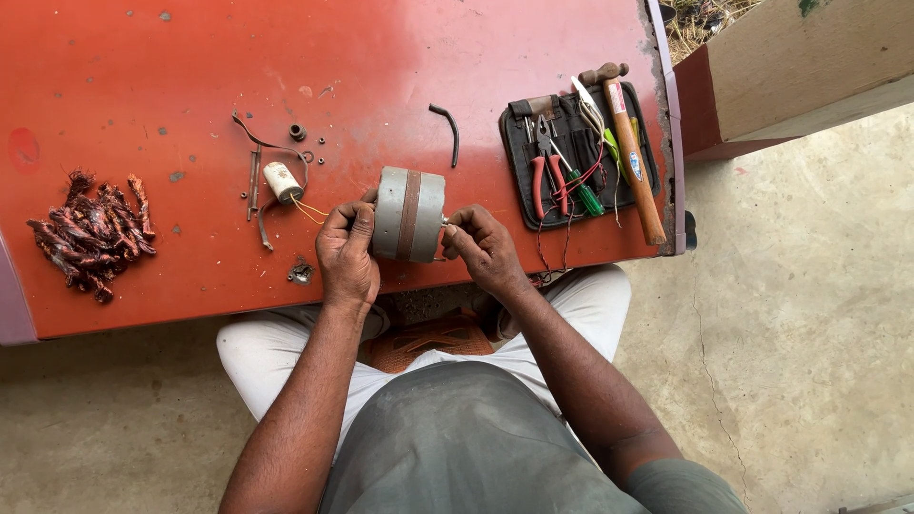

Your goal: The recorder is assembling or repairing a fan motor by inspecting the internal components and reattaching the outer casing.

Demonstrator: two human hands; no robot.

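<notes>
While a heap of stripped copper windings lies well left of the hands, the grey motor housing is gripped by the left hand; its shaft end is pinched by the right hand, tool pouch beyond; reassembly appears unfinished.

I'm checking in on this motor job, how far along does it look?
Done: copper windings lie heaped on the table, with small screws and a capacitor laid out. In hand: the left hand steadies the grey motor while the right hand works at its shaft end. Left: the loose parts remain off; the tool pouch lies open.
</notes>
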